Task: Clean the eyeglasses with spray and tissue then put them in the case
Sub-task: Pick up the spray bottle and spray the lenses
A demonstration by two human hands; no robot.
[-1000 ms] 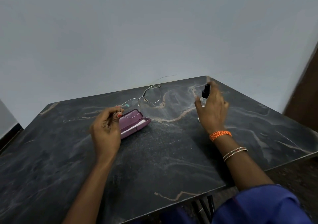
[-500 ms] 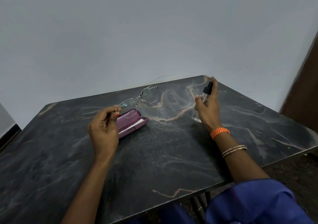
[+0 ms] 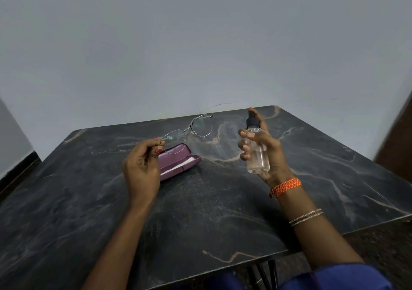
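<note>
Head view: the glasses [image 3: 189, 132] hang above the table [image 3: 200, 211], left of centre, lenses stretching to the far right; my left hand [image 3: 142, 169] pinches one end of the frame between thumb and fingertips. Just beneath them the purple case [image 3: 178, 162] lies open. To the right, my right hand [image 3: 265, 153] curls round the clear bottle [image 3: 256, 149], held upright off the table, black nozzle topmost.

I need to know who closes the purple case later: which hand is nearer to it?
Left. The left hand holds the eyeglasses right over the case; the right hand grips the spray bottle off to its right.
</note>
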